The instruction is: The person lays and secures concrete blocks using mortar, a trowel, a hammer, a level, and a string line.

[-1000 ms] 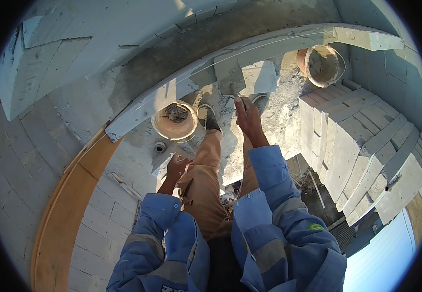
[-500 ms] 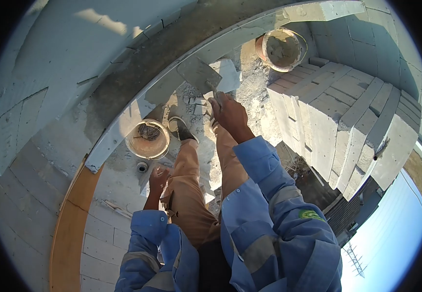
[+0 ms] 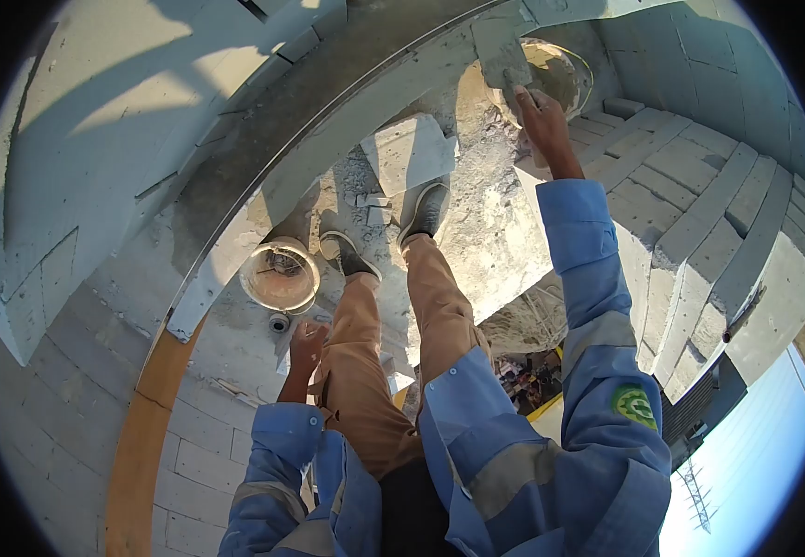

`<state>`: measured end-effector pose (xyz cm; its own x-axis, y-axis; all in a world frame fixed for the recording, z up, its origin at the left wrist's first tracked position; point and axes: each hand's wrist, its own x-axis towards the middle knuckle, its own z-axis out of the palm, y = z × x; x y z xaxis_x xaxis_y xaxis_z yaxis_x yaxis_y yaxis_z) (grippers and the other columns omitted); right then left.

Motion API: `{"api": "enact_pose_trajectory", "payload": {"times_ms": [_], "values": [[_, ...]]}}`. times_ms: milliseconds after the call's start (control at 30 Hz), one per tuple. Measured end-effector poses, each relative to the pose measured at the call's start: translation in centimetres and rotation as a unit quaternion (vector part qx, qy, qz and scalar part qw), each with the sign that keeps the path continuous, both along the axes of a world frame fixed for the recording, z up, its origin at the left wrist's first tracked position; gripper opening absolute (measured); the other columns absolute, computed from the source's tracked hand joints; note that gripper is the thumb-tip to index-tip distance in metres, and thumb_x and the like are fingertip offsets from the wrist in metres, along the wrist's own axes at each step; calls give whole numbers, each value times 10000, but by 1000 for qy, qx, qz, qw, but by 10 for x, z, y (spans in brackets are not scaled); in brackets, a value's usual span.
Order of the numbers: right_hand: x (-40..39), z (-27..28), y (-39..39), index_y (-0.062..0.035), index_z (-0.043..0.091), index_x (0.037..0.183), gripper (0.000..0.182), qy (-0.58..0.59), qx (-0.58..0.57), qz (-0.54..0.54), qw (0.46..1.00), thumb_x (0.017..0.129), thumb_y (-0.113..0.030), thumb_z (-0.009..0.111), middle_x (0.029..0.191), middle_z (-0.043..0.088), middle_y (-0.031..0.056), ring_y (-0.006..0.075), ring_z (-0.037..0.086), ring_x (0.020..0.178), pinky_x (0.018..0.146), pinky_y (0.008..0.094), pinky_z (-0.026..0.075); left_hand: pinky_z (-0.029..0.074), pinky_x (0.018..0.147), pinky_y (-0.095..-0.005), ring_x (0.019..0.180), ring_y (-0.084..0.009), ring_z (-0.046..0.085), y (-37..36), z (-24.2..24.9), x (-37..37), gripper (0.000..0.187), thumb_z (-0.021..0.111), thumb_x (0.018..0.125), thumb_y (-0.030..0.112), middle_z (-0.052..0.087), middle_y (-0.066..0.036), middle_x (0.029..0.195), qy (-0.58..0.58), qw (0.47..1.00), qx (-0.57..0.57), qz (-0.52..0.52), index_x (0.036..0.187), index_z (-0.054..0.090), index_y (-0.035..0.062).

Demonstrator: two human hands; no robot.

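My right hand (image 3: 543, 121) is wrapped round the handle of a trowel (image 3: 501, 54), out at arm's length near the top. Its flat blade lies over or against the long curved ledge (image 3: 374, 88), beside the far bucket (image 3: 555, 79); whether it touches is unclear. My left hand (image 3: 308, 345) hangs low by my left leg, fingers curled, below the near bucket (image 3: 280, 277). What it holds, if anything, cannot be made out.
Stacked pale blocks (image 3: 671, 186) stand on the right. A loose slab (image 3: 410, 153) lies beyond my feet, among rubble. An orange-brown board (image 3: 147, 427) runs down the lower left, beside a block wall (image 3: 203, 464).
My right hand has moved the trowel up and right, from above my feet to beside the far bucket, and the arm has stretched out. The left hand has barely moved.
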<state>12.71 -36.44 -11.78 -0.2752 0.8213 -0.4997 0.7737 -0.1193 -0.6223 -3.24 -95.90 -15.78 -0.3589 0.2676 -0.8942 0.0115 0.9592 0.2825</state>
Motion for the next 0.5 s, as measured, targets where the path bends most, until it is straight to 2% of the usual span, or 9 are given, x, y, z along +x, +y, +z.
{"api": "enact_pose_trajectory", "payload": {"times_ms": [100,167,267,333,367,400,433,467,500], "values": [[19,-14,35,3,612,837,450,45,88,32,995,988,-417,555,613,538,57,139,542,478,443,310,427,481,931,-418,1074,-376,628,26,2,15,658,703,820,440,646,-260,1107,9,999,2,31,1218,573,-68],[21,-7,43,15,621,901,438,29,-17,-29,999,991,-407,543,626,541,50,147,540,460,429,323,430,491,928,-397,1088,-350,636,68,22,23,647,710,827,421,635,-267,1158,-46,994,-28,91,1237,571,-60],[17,0,20,10,618,912,443,51,-93,-22,994,991,-418,537,635,544,48,141,532,459,427,316,427,497,923,-378,1108,-318,639,97,21,46,638,714,835,400,628,-253,1198,-32,998,33,34,1264,563,-48],[12,15,-9,-17,606,909,421,59,-138,113,982,993,-425,542,629,494,24,103,513,490,451,294,406,494,931,-377,1107,-316,639,113,10,67,634,718,837,394,633,-242,1197,-37,997,34,64,1267,562,-45],[17,2,-25,-2,624,945,449,73,-114,189,973,988,-441,541,667,557,85,185,577,572,539,347,449,490,938,-376,1106,-313,640,122,6,76,630,723,840,388,637,-231,1196,-44,994,31,97,1271,561,-42],[22,-7,-38,11,641,1018,492,69,-40,259,963,984,-467,531,771,636,177,307,634,709,660,417,480,490,938,-376,1106,-313,640,133,5,83,630,723,840,388,637,-231,1196,-43,994,32,94,1271,561,-42],[16,12,-36,9,639,1102,540,5,-123,284,951,980,-502,514,916,665,255,412,636,877,794,465,471,483,953,-375,1112,-318,637,143,3,90,640,726,840,390,634,-227,1211,-48,991,59,109,1280,557,-42],[20,11,-33,-7,643,1120,540,14,-99,251,963,973,-513,522,930,664,262,389,648,890,793,449,477,475,969,-373,1118,-323,634,152,2,94,649,730,840,391,630,-223,1226,-52,987,85,124,1290,552,-42],[22,3,-33,-23,646,1137,542,25,-74,218,973,965,-524,531,944,663,270,366,660,903,793,432,483,450,1018,-373,1209,-322,589,159,-4,96,707,731,838,408,579,-226,1322,-70,987,76,121,1350,517,-30]]}}
